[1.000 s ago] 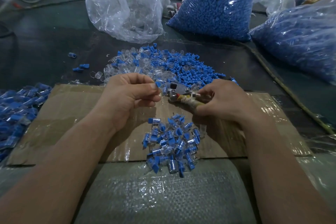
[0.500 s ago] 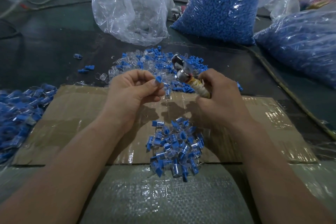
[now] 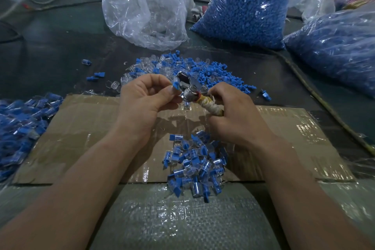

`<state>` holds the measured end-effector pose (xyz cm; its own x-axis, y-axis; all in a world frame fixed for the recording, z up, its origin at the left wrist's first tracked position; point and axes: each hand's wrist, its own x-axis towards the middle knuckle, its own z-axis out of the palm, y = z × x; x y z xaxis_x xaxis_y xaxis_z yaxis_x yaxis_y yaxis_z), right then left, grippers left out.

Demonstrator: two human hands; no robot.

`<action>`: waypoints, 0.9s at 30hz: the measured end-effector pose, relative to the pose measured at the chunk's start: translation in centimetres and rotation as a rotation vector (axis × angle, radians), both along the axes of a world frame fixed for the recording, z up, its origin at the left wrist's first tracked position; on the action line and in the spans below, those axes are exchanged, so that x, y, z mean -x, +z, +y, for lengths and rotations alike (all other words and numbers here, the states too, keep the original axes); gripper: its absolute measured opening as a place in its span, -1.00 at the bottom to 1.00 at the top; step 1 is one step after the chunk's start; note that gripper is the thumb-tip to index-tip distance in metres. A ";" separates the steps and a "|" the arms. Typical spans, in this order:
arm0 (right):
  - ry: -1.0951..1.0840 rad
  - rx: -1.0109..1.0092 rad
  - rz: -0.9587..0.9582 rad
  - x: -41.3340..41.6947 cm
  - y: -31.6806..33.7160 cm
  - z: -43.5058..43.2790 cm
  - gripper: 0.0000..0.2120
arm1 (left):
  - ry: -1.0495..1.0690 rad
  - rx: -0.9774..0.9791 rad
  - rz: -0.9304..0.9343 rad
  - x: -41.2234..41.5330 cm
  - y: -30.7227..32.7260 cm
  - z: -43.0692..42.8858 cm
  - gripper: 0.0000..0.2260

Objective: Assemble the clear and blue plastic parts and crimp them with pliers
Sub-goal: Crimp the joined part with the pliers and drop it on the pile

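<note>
Pinching a small blue-and-clear part [image 3: 176, 85] between thumb and fingertips, the left hand [image 3: 145, 99] holds it right at the metal head of the pliers [image 3: 189, 90], above the far edge of the cardboard sheet [image 3: 85, 128]. The right hand [image 3: 235, 119], close beside the left, is wrapped round the pliers' taped handle. Whether the jaws bite the part cannot be told. A heap of assembled pieces [image 3: 196, 166] lies at the cardboard's near edge; loose clear and blue parts [image 3: 203, 69] spread just beyond its far edge.
</note>
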<state>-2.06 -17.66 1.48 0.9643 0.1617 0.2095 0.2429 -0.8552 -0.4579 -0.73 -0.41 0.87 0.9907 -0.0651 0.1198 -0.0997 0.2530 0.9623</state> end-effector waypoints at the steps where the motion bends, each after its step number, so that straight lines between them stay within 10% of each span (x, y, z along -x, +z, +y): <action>1: 0.003 0.003 0.006 0.0 0.0 0.1 -0.74 | 0.005 0.004 -0.001 0.0 -0.1 0.0 -0.87; 27: 0.034 0.003 -0.039 0.2 0.4 0.3 -0.80 | 0.125 -0.258 -0.190 0.5 -0.2 -0.4 -0.83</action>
